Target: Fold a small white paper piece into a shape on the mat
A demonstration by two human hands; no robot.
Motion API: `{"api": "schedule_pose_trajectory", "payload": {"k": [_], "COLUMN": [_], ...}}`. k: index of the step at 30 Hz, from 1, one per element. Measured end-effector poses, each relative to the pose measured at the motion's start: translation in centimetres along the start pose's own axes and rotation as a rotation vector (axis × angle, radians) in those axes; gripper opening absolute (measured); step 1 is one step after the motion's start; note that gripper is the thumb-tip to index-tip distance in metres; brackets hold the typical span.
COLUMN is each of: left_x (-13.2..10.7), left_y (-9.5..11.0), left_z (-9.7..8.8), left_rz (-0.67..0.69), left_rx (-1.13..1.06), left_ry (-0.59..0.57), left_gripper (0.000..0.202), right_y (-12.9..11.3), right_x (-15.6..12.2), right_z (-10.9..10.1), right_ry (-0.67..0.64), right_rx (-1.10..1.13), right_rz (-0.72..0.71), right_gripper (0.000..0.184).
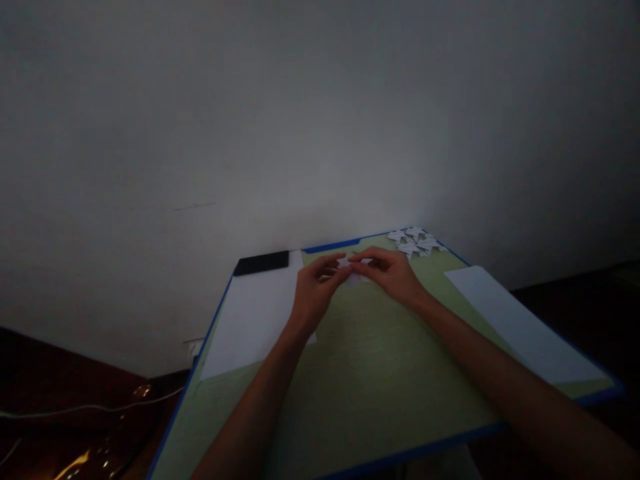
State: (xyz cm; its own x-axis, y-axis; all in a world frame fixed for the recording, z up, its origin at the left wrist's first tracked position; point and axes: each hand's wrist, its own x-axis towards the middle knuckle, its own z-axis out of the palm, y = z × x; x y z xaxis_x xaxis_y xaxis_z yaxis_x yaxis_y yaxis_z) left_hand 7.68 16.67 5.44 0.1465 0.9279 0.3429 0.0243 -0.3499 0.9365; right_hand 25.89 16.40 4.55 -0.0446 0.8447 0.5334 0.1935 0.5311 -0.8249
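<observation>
Near the far edge of the green tabletop, both hands meet over a small folded white paper piece [356,276] with pointed corners. My left hand [319,281] pinches its left side between thumb and fingers. From the right, my right hand [387,270] grips it the same way, thumb and forefinger close together. The fingers cover part of the paper, so its full shape is hidden. Several folded white paper stars [410,249] lie grouped at the far right corner.
The blue-edged table [380,380] stands against a grey wall [320,120]. White paper sheets [250,313] lie on the left, with a flat black object [261,263] on their far end. More white paper [520,327] lies along the right edge. A white cable [90,407] runs below left.
</observation>
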Motion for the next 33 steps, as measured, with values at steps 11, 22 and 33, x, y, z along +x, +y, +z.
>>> {"api": "schedule_pose_trajectory", "payload": {"k": [11, 22, 33], "left_x": [0.1, 0.2, 0.0], "left_y": [-0.2, -0.7, -0.9], "left_z": [-0.5, -0.3, -0.2], "left_rz": [-0.017, 0.021, 0.041], "left_rx": [-0.028, 0.006, 0.043], "left_ry": [-0.080, -0.035, -0.016], "left_gripper": [0.022, 0.018, 0.016], "right_y": [0.5, 1.0, 0.5], "right_x": [-0.1, 0.0, -0.2], "right_z": [0.4, 0.2, 0.5], "right_ry": [-0.011, -0.037, -0.017], "right_rx": [0.024, 0.050, 0.061], "right_rz": [0.051, 0.043, 0.022], "right_gripper": [0.025, 0.022, 0.021]}}
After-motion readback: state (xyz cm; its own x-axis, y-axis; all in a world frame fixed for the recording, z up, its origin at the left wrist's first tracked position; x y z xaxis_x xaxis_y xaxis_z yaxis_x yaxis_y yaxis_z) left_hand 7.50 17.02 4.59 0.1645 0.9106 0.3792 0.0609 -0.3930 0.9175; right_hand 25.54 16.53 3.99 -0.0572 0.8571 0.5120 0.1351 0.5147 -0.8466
